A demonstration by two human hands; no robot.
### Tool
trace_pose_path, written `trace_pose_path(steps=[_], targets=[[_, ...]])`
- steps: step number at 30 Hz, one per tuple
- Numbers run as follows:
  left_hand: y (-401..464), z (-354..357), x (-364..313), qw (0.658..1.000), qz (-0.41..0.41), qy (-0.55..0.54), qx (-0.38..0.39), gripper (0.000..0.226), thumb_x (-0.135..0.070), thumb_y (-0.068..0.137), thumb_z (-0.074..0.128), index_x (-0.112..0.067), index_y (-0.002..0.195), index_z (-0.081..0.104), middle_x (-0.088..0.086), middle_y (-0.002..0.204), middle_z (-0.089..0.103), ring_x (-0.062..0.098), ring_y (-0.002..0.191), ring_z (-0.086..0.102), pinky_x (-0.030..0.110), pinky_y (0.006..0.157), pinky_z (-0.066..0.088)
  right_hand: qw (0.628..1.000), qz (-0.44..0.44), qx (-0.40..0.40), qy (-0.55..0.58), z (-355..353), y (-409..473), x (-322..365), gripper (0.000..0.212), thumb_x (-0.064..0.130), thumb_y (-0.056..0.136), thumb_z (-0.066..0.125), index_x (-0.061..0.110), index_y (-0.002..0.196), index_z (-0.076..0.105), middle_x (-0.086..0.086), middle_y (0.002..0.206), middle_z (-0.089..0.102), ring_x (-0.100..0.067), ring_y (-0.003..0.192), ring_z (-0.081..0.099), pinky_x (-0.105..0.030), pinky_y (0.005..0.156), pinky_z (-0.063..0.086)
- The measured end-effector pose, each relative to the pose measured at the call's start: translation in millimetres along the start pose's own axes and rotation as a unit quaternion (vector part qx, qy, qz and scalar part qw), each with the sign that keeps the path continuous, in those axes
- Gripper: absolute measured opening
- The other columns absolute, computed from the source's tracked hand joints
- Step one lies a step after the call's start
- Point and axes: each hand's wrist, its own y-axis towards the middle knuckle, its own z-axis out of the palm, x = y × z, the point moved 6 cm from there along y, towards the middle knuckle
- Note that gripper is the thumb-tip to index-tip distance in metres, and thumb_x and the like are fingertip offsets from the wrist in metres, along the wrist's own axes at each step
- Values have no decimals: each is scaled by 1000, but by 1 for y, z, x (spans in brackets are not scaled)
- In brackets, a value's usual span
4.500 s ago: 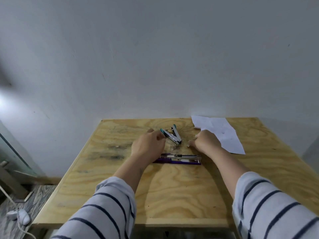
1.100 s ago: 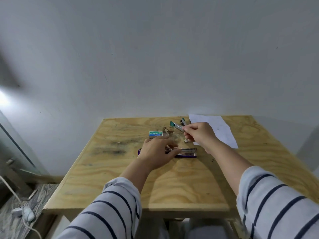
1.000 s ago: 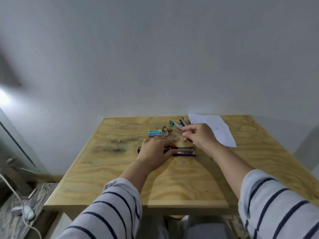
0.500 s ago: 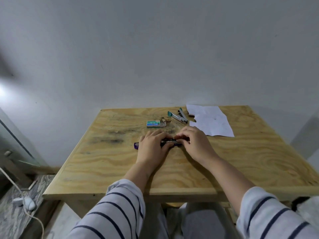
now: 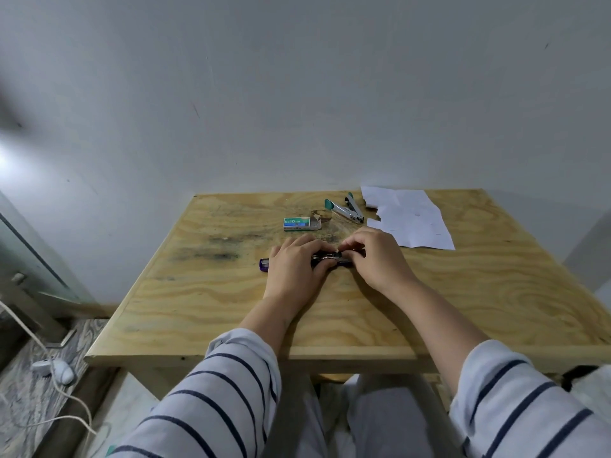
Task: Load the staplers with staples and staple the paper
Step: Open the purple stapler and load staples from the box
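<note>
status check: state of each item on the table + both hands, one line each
purple stapler: flat on the table, opened, metal track exposed, both hands on it
left hand: pressing down on the purple stapler
right hand: fingertips on the stapler's track
green stapler: lying open, untouched
staple box: tray slid partly out
paper: flat, torn edge, untouched

The table (image 5: 231,302) was bare plywood, matt, with swirling grain and dark smudges. Between the fingers (image 5: 309,241) of both hands lay a purple stapler (image 5: 264,264) of glossy plastic with a bright metal channel. Beyond the fingertips, a teal stapler (image 5: 344,211) showed shiny metal arms, the staple box (image 5: 297,223) printed card, and the paper (image 5: 413,219) matt white with a ragged torn edge. The sleeves (image 5: 224,391) were soft striped cloth.
</note>
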Motion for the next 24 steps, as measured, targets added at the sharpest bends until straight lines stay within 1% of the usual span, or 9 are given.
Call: trace_pose_path(steps=[2, 5, 10, 13, 17, 19, 22, 24], targets=[[0, 0, 0, 1000, 0, -1, 0, 23, -42, 88, 60, -34, 107, 67, -13, 109, 65, 13, 109, 53, 35, 93, 36, 1000, 14, 4, 0, 0, 1, -1, 17, 6, 82, 67, 10, 97, 73, -6, 103, 69, -15, 92, 58, -18, 81, 40], [0, 0, 0, 1000, 0, 0, 0, 24, -42, 88, 61, -33, 109, 67, -13, 110, 65, 13, 109, 53, 34, 93, 35, 1000, 28, 11, -1, 0, 3, -1, 18, 6, 82, 68, 12, 98, 74, -5, 104, 68, -11, 87, 53, -18, 80, 40], [0, 0, 0, 1000, -2, 7, 5, 26, -42, 89, 59, -32, 111, 66, -12, 111, 64, 13, 110, 53, 35, 95, 35, 1000, 16, 10, 0, 0, 1, 0, 20, 7, 82, 68, 12, 101, 73, -5, 103, 67, -17, 93, 58, -19, 80, 41], [0, 0, -1, 1000, -1, 8, 5, 25, -42, 89, 58, -33, 111, 66, -13, 110, 64, 13, 109, 53, 34, 94, 35, 1000, -4, -4, 11, -2, -3, -1, 21, 7, 80, 71, 10, 100, 74, -6, 100, 67, -16, 90, 57, -19, 78, 42], [0, 0, 0, 1000, 1, 7, 1, 24, -43, 89, 58, -34, 110, 66, -13, 110, 64, 13, 109, 53, 34, 93, 34, 999, -41, -29, 13, -5, -8, -2, 19, 8, 78, 72, 11, 97, 73, -6, 96, 68, -20, 92, 59, -30, 82, 49], [0, 0, 0, 1000, 1, 7, 3, 24, -43, 89, 58, -33, 110, 66, -13, 110, 64, 13, 109, 53, 34, 93, 34, 998, -59, -35, 2, -5, -10, -2, 17, 7, 79, 71, 10, 95, 73, -6, 94, 68, -20, 92, 58, -25, 80, 46], [0, 1, 0, 1000, 2, 7, 3, 23, -43, 89, 58, -33, 109, 66, -14, 109, 64, 13, 109, 53, 34, 93, 34, 995, -84, -35, -26, -1, -12, -3, 17, 7, 81, 69, 7, 97, 74, -6, 93, 66, -19, 91, 54, -10, 73, 34], [0, 1, 1, 1000, 1, 6, 2, 23, -43, 89, 58, -34, 109, 66, -14, 108, 64, 12, 108, 53, 33, 91, 33, 995, -92, -33, -32, 0, -13, -5, 17, 8, 82, 69, 7, 98, 74, -5, 93, 66, -16, 89, 51, -9, 71, 33]])
